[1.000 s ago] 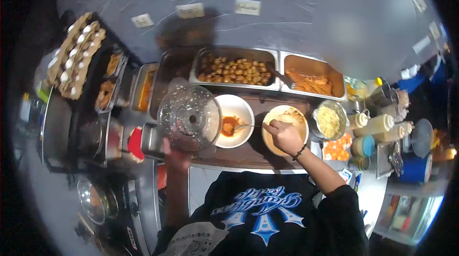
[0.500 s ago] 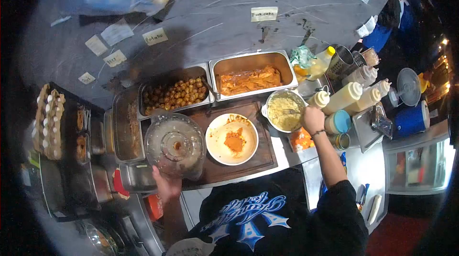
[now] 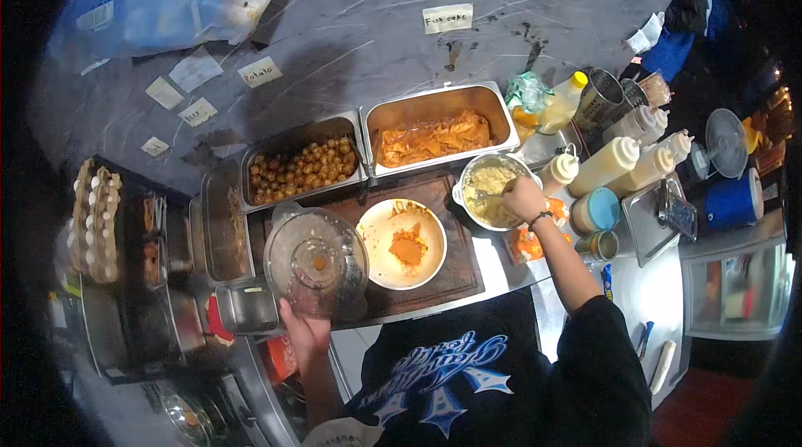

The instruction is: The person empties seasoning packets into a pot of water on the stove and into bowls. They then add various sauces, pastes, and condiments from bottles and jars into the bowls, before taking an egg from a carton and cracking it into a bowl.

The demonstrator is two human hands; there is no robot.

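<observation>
My left hand (image 3: 306,332) grips the near edge of a clear plastic lid (image 3: 316,259), held over the left part of the dark wooden board (image 3: 464,267). My right hand (image 3: 525,200) is closed on a fork (image 3: 486,194), whose end reaches into a metal bowl of pale yellow mash (image 3: 493,175). Between my hands stands a white bowl (image 3: 380,266) with a mound of orange-red powder (image 3: 408,247) in it. The lid partly overlaps the view of whatever lies beneath it.
Metal trays of small potatoes (image 3: 302,168) and orange fish cake (image 3: 434,136) stand behind the board. Squeeze bottles (image 3: 608,166) and a blue-lidded jar (image 3: 597,210) are at the right. Egg cartons (image 3: 98,221) sit at far left, beside more metal containers.
The view has swung right. My right hand has gone from the white bowl to the mash bowl, and the fork is now in the mash. My left hand still holds the lid.
</observation>
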